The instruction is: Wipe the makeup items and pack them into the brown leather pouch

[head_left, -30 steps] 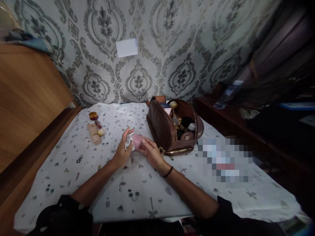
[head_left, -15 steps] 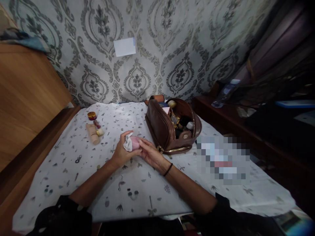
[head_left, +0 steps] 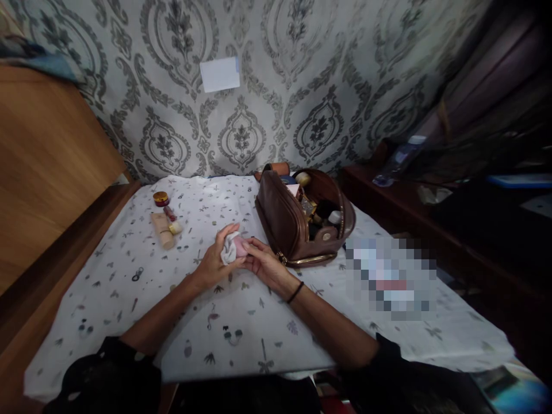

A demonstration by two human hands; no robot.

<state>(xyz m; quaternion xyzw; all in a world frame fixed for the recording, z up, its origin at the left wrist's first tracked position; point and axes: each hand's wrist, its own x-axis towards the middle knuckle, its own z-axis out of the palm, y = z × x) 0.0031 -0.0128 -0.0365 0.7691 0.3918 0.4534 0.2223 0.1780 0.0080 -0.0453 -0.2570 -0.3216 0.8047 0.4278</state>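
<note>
Pink object (head_left: 240,247), white cloth (head_left: 229,249) at its left, sits between the left hand (head_left: 212,267), curled round the cloth, and right hand (head_left: 269,267), pinching the object's right side.

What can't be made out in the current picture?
All in the head view:
Pink item: full shape, covered by white material, left hand and right hand.
Brown bag: lower contents, hidden by its walls.
Beige tube: any lettering, too small to read.
Pixelated patch: what lies there, masked by blocks.
Wooden furniture: remainder, cut off by the left edge.
</note>
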